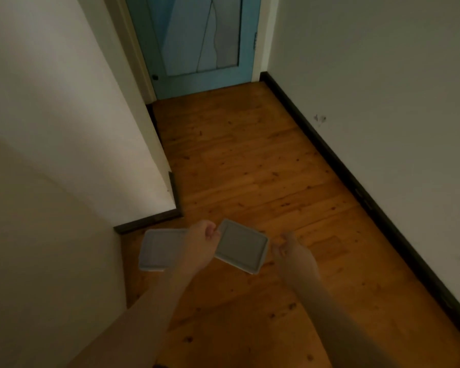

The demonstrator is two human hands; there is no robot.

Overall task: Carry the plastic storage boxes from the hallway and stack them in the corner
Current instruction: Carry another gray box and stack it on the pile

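Observation:
Two flat grey plastic storage boxes are held low over the wooden floor. The left box (160, 249) sits close to the wall corner, and the right box (241, 247) is tilted beside it. My left hand (201, 247) is between them, with its fingers curled at the edges where the two meet. It grips the right box's left edge, and I cannot tell whether it also holds the left box. My right hand (290, 252) hovers just right of the right box with loosely curled fingers and holds nothing.
A narrow hallway runs ahead to a shut blue door (197, 49). White walls stand on both sides, with a dark skirting board (356, 189) on the right. A wall corner (170, 197) juts out on the left, close to the boxes.

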